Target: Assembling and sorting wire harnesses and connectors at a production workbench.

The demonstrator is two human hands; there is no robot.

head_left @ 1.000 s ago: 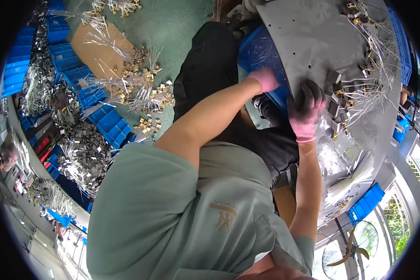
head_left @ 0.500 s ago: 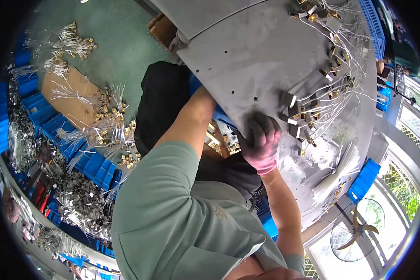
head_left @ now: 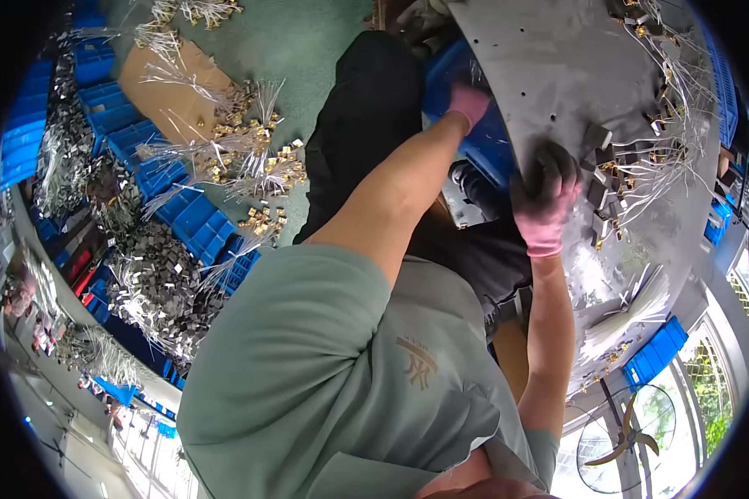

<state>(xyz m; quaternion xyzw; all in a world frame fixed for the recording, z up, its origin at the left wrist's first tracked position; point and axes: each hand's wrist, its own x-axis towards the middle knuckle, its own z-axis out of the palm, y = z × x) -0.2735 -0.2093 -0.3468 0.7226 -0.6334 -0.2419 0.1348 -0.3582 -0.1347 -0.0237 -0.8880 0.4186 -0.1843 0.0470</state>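
My left hand [head_left: 472, 101], in a pink and dark glove, reaches over the blue plastic bin [head_left: 483, 137] at the table's left edge. Blur and shadow hide its fingers, so their grip is unclear. At the edge of the grey metal table [head_left: 549, 62] rests my right hand [head_left: 547, 200], also gloved in pink with dark, dirty fingers. Those fingers are curled; anything inside them is hidden. Just right of it lie dark rectangular blocks [head_left: 597, 193] with white wires and brass-coloured pieces.
Bundles of white wires [head_left: 632, 312] lie on the table's near right part. Left, cardboard [head_left: 175, 87] on the green floor bears wired brass parts [head_left: 254, 158]. Blue trays [head_left: 195, 224] and a heap of dark blocks [head_left: 162, 283] stand beyond. A fan [head_left: 627, 437] stands lower right.
The view has shifted, moving the scene rightward and down at the left. My left hand, hidden below the table edge before, now shows over the blue bin. My right hand stays by the edge.
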